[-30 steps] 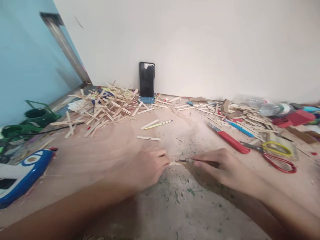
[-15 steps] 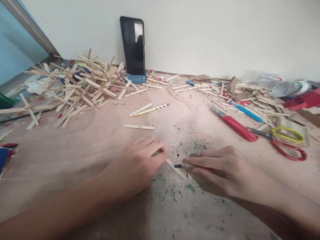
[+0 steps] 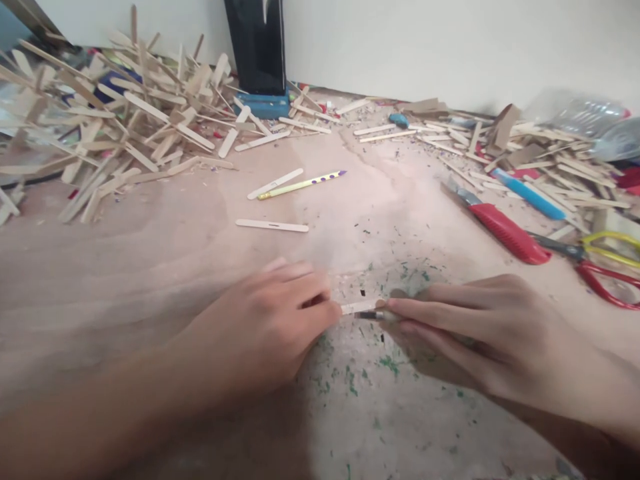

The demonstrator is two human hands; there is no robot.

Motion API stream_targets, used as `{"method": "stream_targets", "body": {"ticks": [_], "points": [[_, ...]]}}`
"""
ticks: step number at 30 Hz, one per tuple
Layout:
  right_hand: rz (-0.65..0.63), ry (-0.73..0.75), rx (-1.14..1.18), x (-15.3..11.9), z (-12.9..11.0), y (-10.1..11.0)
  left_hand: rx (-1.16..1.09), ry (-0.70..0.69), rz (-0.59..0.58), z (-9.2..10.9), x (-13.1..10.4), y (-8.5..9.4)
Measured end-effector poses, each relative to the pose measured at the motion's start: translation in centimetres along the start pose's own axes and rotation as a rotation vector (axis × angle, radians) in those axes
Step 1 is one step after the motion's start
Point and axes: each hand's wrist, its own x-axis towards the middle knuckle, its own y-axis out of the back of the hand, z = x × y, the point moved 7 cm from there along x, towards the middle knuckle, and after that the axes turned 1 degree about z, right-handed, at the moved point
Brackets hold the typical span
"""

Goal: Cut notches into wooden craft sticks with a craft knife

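Between my hands lies a pale wooden craft stick (image 3: 361, 306) on the worktop. My left hand (image 3: 280, 313) pinches its left end, which is hidden under the fingers. A small tool with a dark metal tip (image 3: 368, 315) is gripped in my right hand (image 3: 465, 327), the tip right against the stick's lower side. Most of the tool's handle is covered by the fingers. Farther back lie a single stick with a dark mark (image 3: 273, 226), a yellow pencil with purple spots (image 3: 303, 185) and another stick (image 3: 274, 184) beside it.
A heap of sticks (image 3: 145, 127) fills the back left. A black phone (image 3: 257, 47) stands in a blue holder (image 3: 263, 105). On the right are a red-handled knife (image 3: 510, 233), scissors (image 3: 607, 273), a blue pen-like item (image 3: 530, 193), more sticks and plastic bottles (image 3: 590, 120). Green flecks dot the worktop.
The stick has turned from slanting down rightward to nearly level. My right hand with the tool has shifted slightly right. The whole view has tilted down and closer.
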Motion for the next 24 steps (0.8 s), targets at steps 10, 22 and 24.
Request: {"method": "stream_targets", "body": {"ticks": [10, 22, 24], "points": [[0.025, -0.045, 0.061, 0.2, 0.7, 0.0, 0.039, -0.096, -0.049, 0.8, 0.5, 0.6], [0.032, -0.041, 0.113, 0.1, 1.1, -1.2, 0.028, -0.112, -0.036, 0.9, 1.0, 1.0], [0.028, -0.037, 0.113, 0.3, 0.9, -0.9, 0.038, -0.112, -0.020, 0.9, 0.9, 0.9]]}}
